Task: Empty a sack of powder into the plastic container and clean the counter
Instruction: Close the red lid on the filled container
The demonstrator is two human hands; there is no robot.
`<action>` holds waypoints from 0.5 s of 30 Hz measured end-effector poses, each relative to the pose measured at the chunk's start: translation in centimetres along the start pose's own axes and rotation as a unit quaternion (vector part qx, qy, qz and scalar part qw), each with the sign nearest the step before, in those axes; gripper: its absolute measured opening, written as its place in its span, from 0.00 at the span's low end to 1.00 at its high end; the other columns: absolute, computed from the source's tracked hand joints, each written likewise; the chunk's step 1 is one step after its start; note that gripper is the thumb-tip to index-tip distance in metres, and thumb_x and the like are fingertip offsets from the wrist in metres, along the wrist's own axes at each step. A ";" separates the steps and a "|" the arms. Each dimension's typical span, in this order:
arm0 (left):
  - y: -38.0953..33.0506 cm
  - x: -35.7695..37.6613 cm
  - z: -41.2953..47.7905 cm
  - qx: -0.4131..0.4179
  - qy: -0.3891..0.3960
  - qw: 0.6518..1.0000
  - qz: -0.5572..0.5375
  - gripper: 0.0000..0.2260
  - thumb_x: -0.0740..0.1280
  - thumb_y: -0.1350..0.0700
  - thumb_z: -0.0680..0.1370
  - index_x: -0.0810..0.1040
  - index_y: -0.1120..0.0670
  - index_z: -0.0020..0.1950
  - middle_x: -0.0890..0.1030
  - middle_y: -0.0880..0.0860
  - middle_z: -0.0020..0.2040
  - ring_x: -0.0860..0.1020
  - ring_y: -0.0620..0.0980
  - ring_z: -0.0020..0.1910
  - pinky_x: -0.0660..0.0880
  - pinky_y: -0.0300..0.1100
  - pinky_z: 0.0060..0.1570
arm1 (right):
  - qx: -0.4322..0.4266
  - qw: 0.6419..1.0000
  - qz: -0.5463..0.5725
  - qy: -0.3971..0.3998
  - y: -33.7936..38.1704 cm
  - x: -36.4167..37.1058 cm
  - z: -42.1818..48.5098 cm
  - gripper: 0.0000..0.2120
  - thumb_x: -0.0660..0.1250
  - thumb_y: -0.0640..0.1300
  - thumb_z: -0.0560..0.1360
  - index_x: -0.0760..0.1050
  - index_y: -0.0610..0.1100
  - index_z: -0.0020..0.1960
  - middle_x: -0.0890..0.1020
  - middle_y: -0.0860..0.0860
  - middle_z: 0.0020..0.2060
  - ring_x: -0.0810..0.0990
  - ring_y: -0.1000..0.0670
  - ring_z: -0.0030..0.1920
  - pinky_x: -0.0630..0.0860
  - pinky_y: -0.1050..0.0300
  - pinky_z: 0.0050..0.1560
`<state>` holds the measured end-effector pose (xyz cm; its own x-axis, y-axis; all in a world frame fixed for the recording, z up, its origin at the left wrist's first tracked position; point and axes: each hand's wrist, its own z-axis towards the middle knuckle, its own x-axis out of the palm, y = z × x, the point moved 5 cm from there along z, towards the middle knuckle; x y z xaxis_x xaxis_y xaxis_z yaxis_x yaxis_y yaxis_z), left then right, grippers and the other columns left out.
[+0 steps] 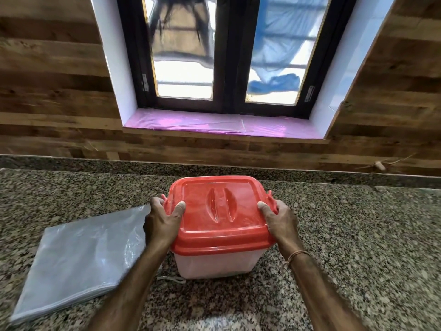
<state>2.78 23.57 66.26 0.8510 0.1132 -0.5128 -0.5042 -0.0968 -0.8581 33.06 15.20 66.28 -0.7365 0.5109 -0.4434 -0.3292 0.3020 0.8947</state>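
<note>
A translucent plastic container (216,265) with a red lid (219,211) stands on the granite counter (358,235) in front of me. My left hand (162,223) grips the lid's left edge, thumb on top. My right hand (279,220) grips the lid's right edge by its red latch, thumb on top too. A flat grey-white sack (78,256) lies on the counter to the left of the container, partly under my left forearm. Its contents cannot be seen.
A short white string (171,279) lies by the container's left base. Behind the counter rises a wood-panelled wall (47,91) with a dark-framed window (226,56) and a pink-covered sill (214,125).
</note>
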 end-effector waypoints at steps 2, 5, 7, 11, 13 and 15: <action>-0.5 0.1 -0.3 0.018 0.002 1.000 0.022 0.25 0.66 0.43 0.82 0.67 0.58 0.70 0.81 0.61 0.62 0.76 0.53 0.46 0.66 0.39 0.33 | -0.031 0.997 -0.076 0.000 0.6 0.2 -0.1 0.22 0.62 0.54 0.83 0.73 0.43 0.71 0.82 0.48 0.45 0.83 0.52 0.39 0.80 0.60 0.34; -0.4 0.5 -0.4 0.038 0.017 0.998 0.041 0.26 0.61 0.43 0.84 0.63 0.58 0.76 0.79 0.61 0.66 0.77 0.54 0.47 0.68 0.40 0.36 | -0.069 0.976 -0.207 0.001 1.3 0.6 -0.1 0.27 0.55 0.53 0.85 0.62 0.42 0.81 0.80 0.39 0.64 0.84 0.43 0.58 0.83 0.51 0.55; -0.2 0.9 -0.2 0.046 0.025 0.997 0.061 0.28 0.57 0.43 0.86 0.59 0.57 0.80 0.77 0.62 0.70 0.80 0.59 0.54 0.72 0.42 0.44 | -0.085 0.962 -0.260 0.008 1.5 0.8 0.0 0.28 0.53 0.53 0.86 0.57 0.41 0.82 0.69 0.40 0.77 0.73 0.42 0.74 0.71 0.51 0.72; 0.1 1.2 -0.6 0.030 0.057 0.997 0.043 0.32 0.55 0.41 0.86 0.50 0.52 0.85 0.66 0.61 0.80 0.74 0.62 0.71 0.75 0.51 0.60 | -0.058 0.978 -0.197 0.039 1.1 0.7 0.6 0.31 0.58 0.56 0.84 0.56 0.44 0.83 0.69 0.42 0.77 0.76 0.42 0.71 0.75 0.48 0.68; 0.3 1.0 -0.9 -0.002 0.061 0.998 -0.035 0.33 0.63 0.42 0.84 0.54 0.50 0.85 0.70 0.59 0.78 0.78 0.59 0.67 0.74 0.46 0.56 | 0.033 0.997 -0.043 0.061 -0.3 0.5 1.0 0.32 0.66 0.60 0.79 0.65 0.43 0.76 0.81 0.41 0.61 0.87 0.43 0.51 0.86 0.45 0.50; 0.3 0.9 -0.9 -0.021 0.040 0.996 -0.079 0.31 0.68 0.42 0.81 0.66 0.53 0.80 0.80 0.58 0.68 0.82 0.51 0.50 0.76 0.41 0.44 | 0.089 0.991 0.059 0.076 -1.1 0.4 1.4 0.29 0.73 0.59 0.74 0.74 0.40 0.65 0.86 0.42 0.49 0.89 0.43 0.41 0.87 0.42 0.43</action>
<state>3.52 22.77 65.54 0.9293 0.0513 -0.3657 -0.3573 -0.1249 -0.9256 33.95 16.17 65.08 -0.8484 0.4281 -0.3115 -0.1368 0.3912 0.9101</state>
